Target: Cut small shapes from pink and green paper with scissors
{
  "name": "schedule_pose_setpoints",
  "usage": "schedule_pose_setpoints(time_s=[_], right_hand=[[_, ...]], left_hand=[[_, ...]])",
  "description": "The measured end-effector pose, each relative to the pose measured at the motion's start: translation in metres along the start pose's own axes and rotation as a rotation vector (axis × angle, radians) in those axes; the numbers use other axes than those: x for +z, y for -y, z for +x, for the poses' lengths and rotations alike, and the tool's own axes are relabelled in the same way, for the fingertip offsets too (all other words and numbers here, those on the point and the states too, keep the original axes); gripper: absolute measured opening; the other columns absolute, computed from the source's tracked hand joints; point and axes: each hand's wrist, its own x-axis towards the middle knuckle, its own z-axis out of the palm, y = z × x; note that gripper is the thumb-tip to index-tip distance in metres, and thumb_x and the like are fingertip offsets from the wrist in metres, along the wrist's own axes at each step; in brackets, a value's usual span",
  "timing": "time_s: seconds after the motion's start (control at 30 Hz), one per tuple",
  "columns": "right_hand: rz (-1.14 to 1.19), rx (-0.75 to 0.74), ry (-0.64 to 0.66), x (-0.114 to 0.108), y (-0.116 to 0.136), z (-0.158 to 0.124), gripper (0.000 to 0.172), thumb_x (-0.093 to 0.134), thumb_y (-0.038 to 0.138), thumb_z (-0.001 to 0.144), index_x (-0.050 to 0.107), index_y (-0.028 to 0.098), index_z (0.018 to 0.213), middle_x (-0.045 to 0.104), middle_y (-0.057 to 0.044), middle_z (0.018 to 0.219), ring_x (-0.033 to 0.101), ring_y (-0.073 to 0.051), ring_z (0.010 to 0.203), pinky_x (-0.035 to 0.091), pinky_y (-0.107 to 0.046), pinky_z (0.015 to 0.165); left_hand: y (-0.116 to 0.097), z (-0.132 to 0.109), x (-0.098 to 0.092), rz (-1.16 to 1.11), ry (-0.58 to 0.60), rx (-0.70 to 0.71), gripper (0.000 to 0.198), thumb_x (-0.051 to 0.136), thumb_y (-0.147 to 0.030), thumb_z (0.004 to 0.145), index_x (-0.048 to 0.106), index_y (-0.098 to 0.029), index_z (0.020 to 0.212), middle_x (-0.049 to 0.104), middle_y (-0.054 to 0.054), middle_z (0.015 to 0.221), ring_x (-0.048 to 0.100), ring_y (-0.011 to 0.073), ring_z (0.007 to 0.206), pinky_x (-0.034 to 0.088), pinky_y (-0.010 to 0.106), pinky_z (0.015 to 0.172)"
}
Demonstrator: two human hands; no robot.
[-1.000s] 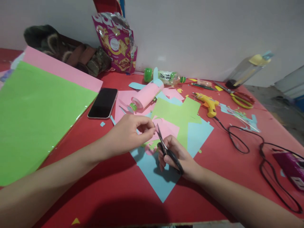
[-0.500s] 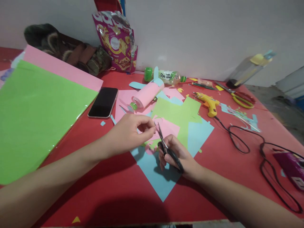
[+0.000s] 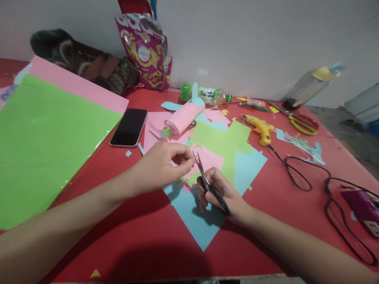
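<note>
My left hand (image 3: pixel 166 163) is closed in a pinch, thumb against fingertips, on what looks like a small piece of pink paper, mostly hidden by the fingers. Black-handled scissors (image 3: pixel 207 184) are in my right hand (image 3: pixel 225 193), the blades slightly apart and their tips right beside the left fingertips. Beneath both hands lie a pink paper sheet (image 3: pixel 213 157), a cut green sheet (image 3: pixel 219 136) and a blue sheet (image 3: pixel 204 232), with small paper scraps (image 3: pixel 188 184) on top. Behind them rests a bottle wrapped in pink paper (image 3: pixel 186 117) with blue paper strips at its far end.
A phone (image 3: pixel 129 127) and large green sheets (image 3: pixel 53 146) lie left. A snack bag (image 3: pixel 145 55) and a green-capped bottle (image 3: pixel 207 94) are at the back. On the right are a yellow glue gun (image 3: pixel 260 128) with its black cord (image 3: pixel 299 157), more scissors (image 3: pixel 302 124) and a clear bottle (image 3: pixel 304 88).
</note>
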Motion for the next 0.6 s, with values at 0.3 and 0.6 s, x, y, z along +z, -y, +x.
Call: schedule_pose_setpoints(time_s=[0.3, 0.6], right_hand=[[-0.006, -0.006, 0.002, 0.0001, 0.0006, -0.0005, 0.034, 0.063, 0.036, 0.068, 0.033, 0.022, 0.077, 0.039, 0.006, 0.067, 0.044, -0.005, 0.053, 0.042, -0.021, 0.047], [-0.015, 0.011, 0.007, -0.0006, -0.0006, -0.0002, 0.034, 0.063, 0.037, 0.068, 0.034, 0.022, 0.076, 0.038, 0.007, 0.066, 0.043, -0.005, 0.053, 0.042, -0.021, 0.048]], left_hand=[[0.0018, 0.0000, 0.0003, 0.013, -0.002, -0.007, 0.016, 0.045, -0.019, 0.072, 0.057, -0.015, 0.062, 0.059, -0.002, 0.060, 0.054, 0.0097, 0.060, 0.039, 0.018, 0.057], [0.0015, 0.0006, -0.0003, 0.031, 0.019, -0.007, 0.016, 0.044, -0.019, 0.071, 0.055, -0.015, 0.060, 0.059, -0.003, 0.059, 0.054, 0.0097, 0.059, 0.039, 0.018, 0.056]])
